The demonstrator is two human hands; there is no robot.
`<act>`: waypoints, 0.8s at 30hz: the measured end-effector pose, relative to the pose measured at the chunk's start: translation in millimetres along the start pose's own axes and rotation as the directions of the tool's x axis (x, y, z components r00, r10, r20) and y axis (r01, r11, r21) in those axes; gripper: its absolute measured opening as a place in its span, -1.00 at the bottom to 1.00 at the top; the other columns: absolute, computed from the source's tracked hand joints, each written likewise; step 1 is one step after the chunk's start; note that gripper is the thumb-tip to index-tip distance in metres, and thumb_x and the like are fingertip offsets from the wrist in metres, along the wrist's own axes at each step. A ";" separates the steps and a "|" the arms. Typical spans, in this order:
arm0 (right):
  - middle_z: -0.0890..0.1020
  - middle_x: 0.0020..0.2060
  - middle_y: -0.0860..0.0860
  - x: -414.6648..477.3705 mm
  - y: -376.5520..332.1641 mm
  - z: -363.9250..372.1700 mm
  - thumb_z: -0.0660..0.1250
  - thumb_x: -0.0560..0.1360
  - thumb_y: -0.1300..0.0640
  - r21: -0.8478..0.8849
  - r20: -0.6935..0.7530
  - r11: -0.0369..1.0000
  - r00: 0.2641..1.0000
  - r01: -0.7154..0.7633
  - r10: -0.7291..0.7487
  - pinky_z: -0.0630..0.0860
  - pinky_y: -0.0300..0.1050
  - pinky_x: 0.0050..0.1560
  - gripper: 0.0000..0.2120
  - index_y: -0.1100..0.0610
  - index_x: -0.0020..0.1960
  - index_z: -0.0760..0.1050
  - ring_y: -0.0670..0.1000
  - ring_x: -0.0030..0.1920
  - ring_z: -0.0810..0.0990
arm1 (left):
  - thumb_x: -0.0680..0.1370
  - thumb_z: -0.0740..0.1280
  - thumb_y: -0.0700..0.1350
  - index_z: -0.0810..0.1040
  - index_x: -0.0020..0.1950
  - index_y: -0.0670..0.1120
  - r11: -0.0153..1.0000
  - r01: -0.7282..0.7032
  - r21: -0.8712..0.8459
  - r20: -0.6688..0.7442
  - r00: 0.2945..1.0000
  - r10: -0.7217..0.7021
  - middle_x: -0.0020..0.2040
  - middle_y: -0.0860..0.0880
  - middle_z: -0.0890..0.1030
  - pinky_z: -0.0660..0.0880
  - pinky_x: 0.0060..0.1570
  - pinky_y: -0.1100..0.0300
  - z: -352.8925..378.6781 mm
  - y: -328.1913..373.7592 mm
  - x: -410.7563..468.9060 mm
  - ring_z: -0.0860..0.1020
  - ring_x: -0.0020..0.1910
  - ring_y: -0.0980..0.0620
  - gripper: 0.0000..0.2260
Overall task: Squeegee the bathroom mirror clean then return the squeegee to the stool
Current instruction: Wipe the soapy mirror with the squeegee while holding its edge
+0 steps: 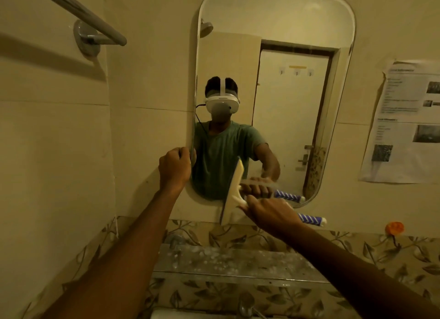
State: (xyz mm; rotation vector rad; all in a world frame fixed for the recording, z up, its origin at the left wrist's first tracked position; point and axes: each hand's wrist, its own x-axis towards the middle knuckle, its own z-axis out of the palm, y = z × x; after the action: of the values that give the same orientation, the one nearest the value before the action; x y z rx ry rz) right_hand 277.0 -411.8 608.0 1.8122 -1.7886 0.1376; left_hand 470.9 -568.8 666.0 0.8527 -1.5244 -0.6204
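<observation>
I see the squeegee [232, 197] pressed against the lower part of the mirror [297, 21], its pale blade standing almost upright on the glass near the bottom edge, left of centre. Its handle, striped blue and white, sticks out to the right past the knuckles. The right hand [269, 212] is wrapped around that handle, fingers closed tight on it just behind the blade head. The left hand [175, 167] grips the mirror's left edge, fingers curled around the rim, at about the height of the blade's top.

In the glass I see the reflection of both arms, the tool and a closed door behind. Below the mirror runs a narrow ledge [226, 261], dusty and speckled, set against tiles with a leaf pattern. An orange hook [394, 227] sits on the wall to the right, under a printed paper sheet [404, 121]. A towel rail [78, 9] is mounted on the left wall.
</observation>
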 end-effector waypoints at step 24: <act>0.55 -0.34 -0.03 -35.2 19.2 3.8 -0.04 0.64 -0.11 0.475 -0.053 0.810 0.907 -0.345 0.417 0.61 -0.08 -0.33 -0.61 0.09 0.04 0.46 -0.08 -0.41 0.55 | 0.61 0.11 -0.08 0.52 -0.23 -0.16 0.992 0.118 0.046 -0.144 0.983 -0.110 -0.30 -0.08 0.53 0.38 -0.27 0.14 14.8 5.3 -5.8 0.49 -0.28 -0.06 -0.68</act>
State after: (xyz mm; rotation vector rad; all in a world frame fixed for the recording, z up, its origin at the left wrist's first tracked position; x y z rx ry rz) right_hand 254.3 -381.2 594.9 1.6405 -2.1101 0.9069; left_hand 455.5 -562.4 664.8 1.0107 -1.3769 -0.5909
